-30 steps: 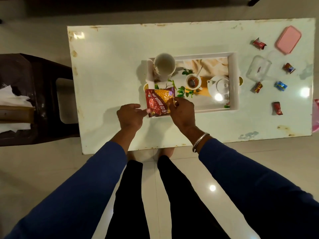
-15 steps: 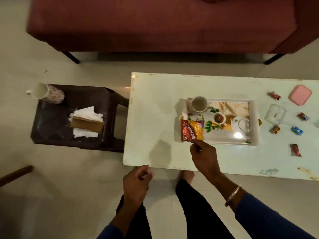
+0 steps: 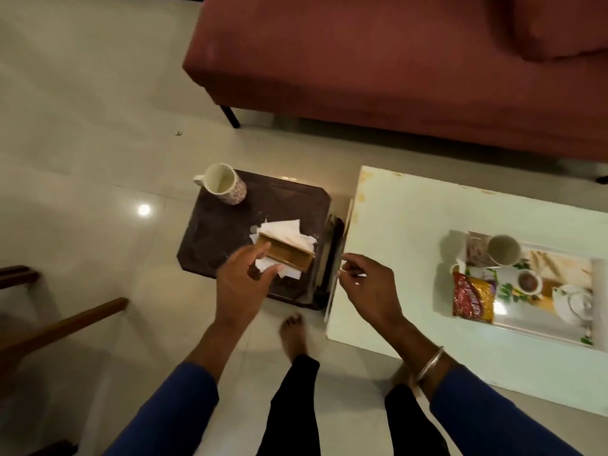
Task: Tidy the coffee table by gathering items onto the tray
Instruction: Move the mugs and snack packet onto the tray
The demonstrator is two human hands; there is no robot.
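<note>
A wooden napkin holder (image 3: 285,255) with white paper napkins stands on a dark side stool (image 3: 230,238) left of the white coffee table (image 3: 411,232). My left hand (image 3: 241,284) hovers just in front of the holder, fingers spread and holding nothing. My right hand (image 3: 368,287) hangs over the table's left edge with fingers loosely curled and empty. On the table's right lies the white tray (image 3: 539,334) with a red and yellow snack packet (image 3: 472,299), a mug (image 3: 501,250), a small cup (image 3: 528,282) and a teapot (image 3: 574,302).
A floral mug (image 3: 222,184) stands at the stool's far left corner. A red sofa (image 3: 394,60) runs behind the table. A wooden chair frame (image 3: 49,327) sits at the left. My bare foot (image 3: 293,334) is on the tiled floor between stool and table.
The view has swung left from the tray to the stool. My left hand rose from below the table toward the napkin holder. My right hand left the snack packet and moved left.
</note>
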